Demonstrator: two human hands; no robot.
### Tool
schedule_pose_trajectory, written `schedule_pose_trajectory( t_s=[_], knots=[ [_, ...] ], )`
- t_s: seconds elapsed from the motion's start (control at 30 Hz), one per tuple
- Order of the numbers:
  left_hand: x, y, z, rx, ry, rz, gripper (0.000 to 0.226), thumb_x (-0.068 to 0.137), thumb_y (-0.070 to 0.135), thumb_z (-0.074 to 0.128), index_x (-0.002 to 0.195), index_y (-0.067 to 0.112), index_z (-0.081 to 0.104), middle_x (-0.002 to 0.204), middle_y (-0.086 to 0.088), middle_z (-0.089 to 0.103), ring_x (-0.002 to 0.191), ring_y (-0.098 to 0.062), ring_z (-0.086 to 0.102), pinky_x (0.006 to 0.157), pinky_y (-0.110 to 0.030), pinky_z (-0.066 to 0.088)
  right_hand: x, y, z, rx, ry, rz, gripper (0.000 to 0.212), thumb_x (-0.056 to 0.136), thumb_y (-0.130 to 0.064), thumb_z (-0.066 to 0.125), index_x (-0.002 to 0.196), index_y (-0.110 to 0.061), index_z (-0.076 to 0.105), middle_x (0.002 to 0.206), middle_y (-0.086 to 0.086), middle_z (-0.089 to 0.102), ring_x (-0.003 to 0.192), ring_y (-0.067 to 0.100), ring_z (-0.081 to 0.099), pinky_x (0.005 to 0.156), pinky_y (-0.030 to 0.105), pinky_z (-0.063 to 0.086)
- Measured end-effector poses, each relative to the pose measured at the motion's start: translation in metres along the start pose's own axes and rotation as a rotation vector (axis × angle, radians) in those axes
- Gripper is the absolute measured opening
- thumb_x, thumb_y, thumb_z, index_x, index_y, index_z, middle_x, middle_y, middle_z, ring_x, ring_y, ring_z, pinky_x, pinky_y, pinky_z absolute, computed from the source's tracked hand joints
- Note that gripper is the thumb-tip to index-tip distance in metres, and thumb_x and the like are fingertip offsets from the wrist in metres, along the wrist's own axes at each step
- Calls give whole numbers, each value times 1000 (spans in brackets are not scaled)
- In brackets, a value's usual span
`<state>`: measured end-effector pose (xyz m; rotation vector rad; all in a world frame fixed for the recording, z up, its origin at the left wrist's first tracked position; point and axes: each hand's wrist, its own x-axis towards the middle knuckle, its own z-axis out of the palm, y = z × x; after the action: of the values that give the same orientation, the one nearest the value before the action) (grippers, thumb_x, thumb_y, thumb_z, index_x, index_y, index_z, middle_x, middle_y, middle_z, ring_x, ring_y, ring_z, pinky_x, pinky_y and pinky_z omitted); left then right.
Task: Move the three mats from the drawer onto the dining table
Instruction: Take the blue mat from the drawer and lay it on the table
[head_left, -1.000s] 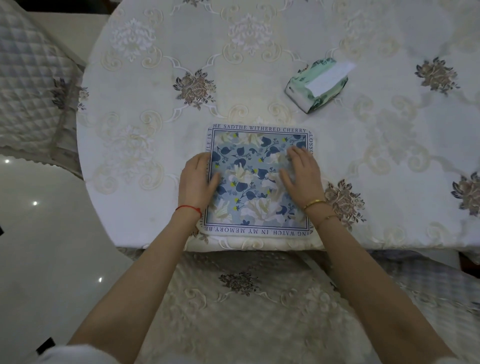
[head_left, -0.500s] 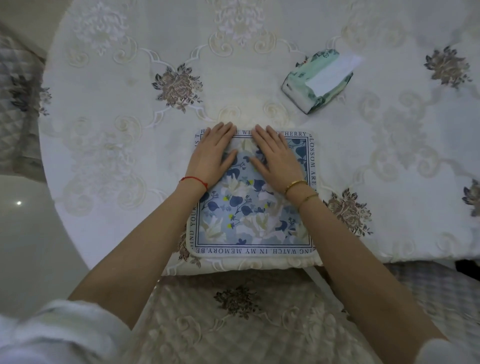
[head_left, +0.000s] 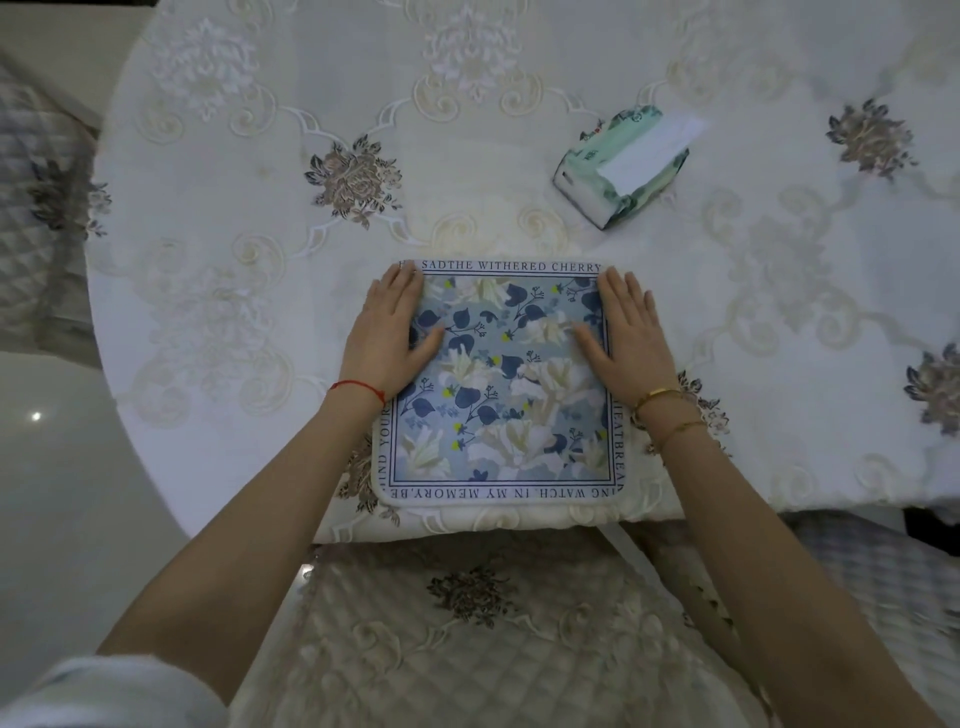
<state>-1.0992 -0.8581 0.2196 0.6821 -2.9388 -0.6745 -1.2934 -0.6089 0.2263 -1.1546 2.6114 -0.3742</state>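
A square mat (head_left: 501, 395) with blue and white flowers and a lettered border lies flat near the front edge of the round dining table (head_left: 218, 291), which is covered by a pale embroidered cloth. My left hand (head_left: 392, 332) lies flat on the mat's far left corner, fingers straight. My right hand (head_left: 626, 332) lies flat on the far right corner in the same way. Whether more mats lie under this one cannot be told. No drawer is in view.
A green tissue pack (head_left: 623, 163) sits on the table beyond the mat, to the right. A quilted chair seat (head_left: 467, 623) is just below the table's front edge. Another quilted chair (head_left: 36, 223) stands at the left, beside glossy pale floor (head_left: 62, 493).
My hands slid from the mat's sides to its far middle, then spread apart to the two far corners. The mat stays in place.
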Motion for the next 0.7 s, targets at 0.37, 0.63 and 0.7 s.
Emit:
schedule_pose_trajectory(
  t_s=[0.37,0.63,0.7],
  knots=[
    [-62,28,19,-16,-70,52,68,99,46,40,153,14,14,161,-1,12,148,-14,5,122,-33,4,-44,-59,38,-51,-108,-187,69,99,-53,25,153,-15,4,161,2,2,148,16,-5,121,38,0],
    [-98,12,6,-18,-73,-9,69,99,44,42,153,13,13,161,-3,11,148,-15,5,122,-34,4,-85,-13,15,-11,-94,-59,73,96,-59,24,153,-18,4,161,-2,0,147,10,-5,120,33,-2],
    [-109,12,4,1,-69,-19,69,98,44,41,152,10,16,161,-6,12,148,-17,6,122,-34,3,-95,-13,12,1,-63,19,75,95,-59,22,153,-13,6,161,2,3,148,14,-2,120,33,-2]
  ],
)
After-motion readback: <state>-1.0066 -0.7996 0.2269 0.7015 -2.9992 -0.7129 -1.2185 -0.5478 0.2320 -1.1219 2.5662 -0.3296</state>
